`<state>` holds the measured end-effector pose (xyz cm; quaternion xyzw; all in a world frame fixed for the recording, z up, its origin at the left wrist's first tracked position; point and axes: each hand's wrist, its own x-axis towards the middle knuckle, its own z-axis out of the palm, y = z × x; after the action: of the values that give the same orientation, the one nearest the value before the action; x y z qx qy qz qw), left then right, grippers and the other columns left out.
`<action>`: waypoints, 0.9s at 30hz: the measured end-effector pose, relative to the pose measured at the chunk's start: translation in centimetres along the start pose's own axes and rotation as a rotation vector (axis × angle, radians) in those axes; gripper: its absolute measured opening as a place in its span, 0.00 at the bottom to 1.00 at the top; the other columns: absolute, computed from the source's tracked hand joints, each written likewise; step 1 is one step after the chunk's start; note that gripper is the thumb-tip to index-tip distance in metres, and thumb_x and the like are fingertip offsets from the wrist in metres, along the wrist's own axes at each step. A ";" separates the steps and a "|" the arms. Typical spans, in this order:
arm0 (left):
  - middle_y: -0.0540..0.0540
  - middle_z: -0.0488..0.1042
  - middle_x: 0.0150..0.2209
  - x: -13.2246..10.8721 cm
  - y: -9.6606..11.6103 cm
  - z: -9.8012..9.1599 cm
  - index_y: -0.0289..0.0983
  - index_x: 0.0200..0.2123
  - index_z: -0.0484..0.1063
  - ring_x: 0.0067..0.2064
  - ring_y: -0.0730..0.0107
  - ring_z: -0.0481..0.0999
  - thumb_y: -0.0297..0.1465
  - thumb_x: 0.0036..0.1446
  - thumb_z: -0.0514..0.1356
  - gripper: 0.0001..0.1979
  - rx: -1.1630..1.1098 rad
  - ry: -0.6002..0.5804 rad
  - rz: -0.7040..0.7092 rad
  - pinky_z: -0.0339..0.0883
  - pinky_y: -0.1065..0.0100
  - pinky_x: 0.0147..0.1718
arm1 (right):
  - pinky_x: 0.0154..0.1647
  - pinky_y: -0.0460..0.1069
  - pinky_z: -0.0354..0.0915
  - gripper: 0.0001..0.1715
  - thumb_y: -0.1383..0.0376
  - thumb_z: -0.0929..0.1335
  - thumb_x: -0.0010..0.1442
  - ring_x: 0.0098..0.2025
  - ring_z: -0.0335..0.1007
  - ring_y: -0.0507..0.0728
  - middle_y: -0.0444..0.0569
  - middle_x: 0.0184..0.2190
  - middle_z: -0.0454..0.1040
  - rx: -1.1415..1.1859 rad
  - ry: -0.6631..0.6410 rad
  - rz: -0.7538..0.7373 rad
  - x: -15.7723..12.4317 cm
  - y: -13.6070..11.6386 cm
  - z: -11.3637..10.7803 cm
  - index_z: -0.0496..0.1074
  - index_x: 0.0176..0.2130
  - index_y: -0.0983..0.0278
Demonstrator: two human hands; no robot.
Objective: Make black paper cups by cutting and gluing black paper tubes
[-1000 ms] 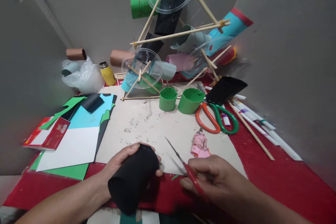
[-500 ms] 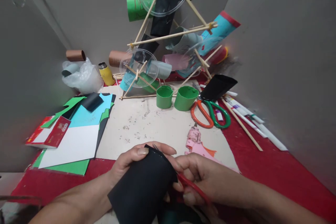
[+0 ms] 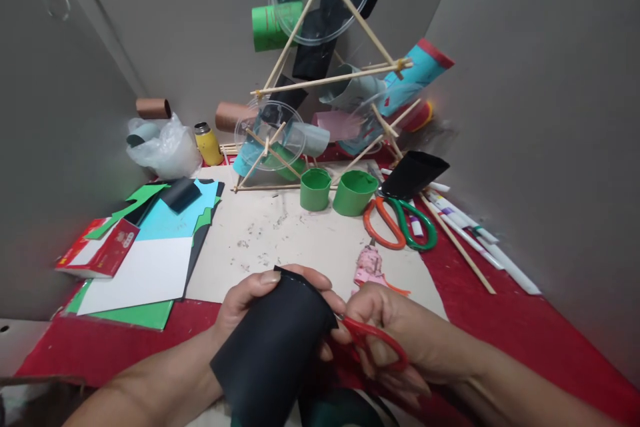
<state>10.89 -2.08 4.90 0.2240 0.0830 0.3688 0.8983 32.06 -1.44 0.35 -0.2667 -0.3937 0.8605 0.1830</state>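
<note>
Gripping a black paper tube (image 3: 280, 350) at the lower middle of the frame, the person's left hand (image 3: 241, 300) is curled round it, thumb near the rim. From where I stand, the right hand (image 3: 400, 313) is closed on red-handled scissors (image 3: 371, 329) at the tube's right edge, their blades mostly hidden. Two green paper rings (image 3: 315, 193) stand near the centre.

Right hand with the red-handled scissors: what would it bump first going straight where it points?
The right hand would likely meet the black paper tube first, near its rim, though the left hand has fingers so close that depth is unclear.
</note>
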 end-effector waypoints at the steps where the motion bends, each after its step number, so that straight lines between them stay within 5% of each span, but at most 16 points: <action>1: 0.36 0.79 0.47 0.1 -0.1 0.0 0.29 0.50 0.76 0.45 0.58 0.80 0.40 0.59 0.59 0.23 -0.009 0.000 0.001 0.73 0.67 0.40 | 0.08 0.39 0.50 0.25 0.50 0.80 0.45 0.09 0.56 0.46 0.42 0.10 0.67 -0.008 0.007 0.001 -0.1 -0.1 0.0 0.77 0.22 0.70; 7: 0.35 0.79 0.45 0.2 -0.1 -0.3 0.29 0.48 0.76 0.40 0.59 0.82 0.42 0.58 0.61 0.23 -0.022 -0.011 -0.027 0.73 0.67 0.38 | 0.20 0.43 0.59 0.34 0.41 0.79 0.42 0.21 0.66 0.50 0.51 0.23 0.75 -0.048 -0.002 -0.039 -0.4 -0.6 0.2 0.80 0.25 0.70; 10: 0.36 0.79 0.44 0.0 0.1 -0.6 0.29 0.47 0.76 0.38 0.60 0.82 0.43 0.58 0.60 0.24 -0.012 0.033 0.036 0.73 0.67 0.39 | 0.24 0.43 0.64 0.34 0.42 0.79 0.44 0.24 0.70 0.51 0.51 0.26 0.77 -0.029 -0.012 -0.014 -0.5 -0.9 -0.1 0.82 0.34 0.70; 13: 0.37 0.80 0.42 -0.2 0.3 -0.6 0.29 0.46 0.77 0.39 0.60 0.82 0.42 0.59 0.60 0.22 -0.012 0.060 0.094 0.73 0.67 0.40 | 0.19 0.42 0.65 0.31 0.46 0.78 0.50 0.21 0.73 0.53 0.49 0.23 0.77 -0.003 -0.048 0.026 -0.7 -1.1 -0.3 0.80 0.40 0.68; 16: 0.37 0.80 0.42 -0.3 0.7 -0.5 0.28 0.45 0.77 0.42 0.58 0.82 0.41 0.59 0.60 0.21 -0.023 0.033 0.090 0.73 0.68 0.41 | 0.13 0.40 0.62 0.28 0.46 0.76 0.54 0.14 0.67 0.50 0.46 0.16 0.73 0.067 -0.019 -0.014 -0.4 -1.2 -0.1 0.77 0.36 0.69; 22: 0.36 0.79 0.42 -0.3 1.2 -0.6 0.27 0.46 0.77 0.42 0.57 0.82 0.41 0.59 0.60 0.22 -0.014 -0.042 0.078 0.74 0.68 0.39 | 0.12 0.39 0.61 0.24 0.47 0.72 0.59 0.12 0.63 0.48 0.41 0.17 0.72 0.073 0.224 -0.094 0.2 -1.6 1.0 0.70 0.39 0.65; 27: 0.36 0.80 0.42 -0.3 0.8 -0.5 0.28 0.46 0.77 0.41 0.59 0.82 0.41 0.60 0.59 0.21 0.024 -0.041 0.083 0.74 0.68 0.40 | 0.11 0.39 0.55 0.32 0.40 0.70 0.56 0.13 0.64 0.48 0.51 0.22 0.77 0.026 0.057 0.030 -0.3 -1.3 1.0 0.69 0.31 0.67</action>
<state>10.00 -1.57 4.82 0.2457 0.0599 0.4003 0.8808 31.85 -1.38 2.02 -0.2946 -0.3730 0.8602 0.1850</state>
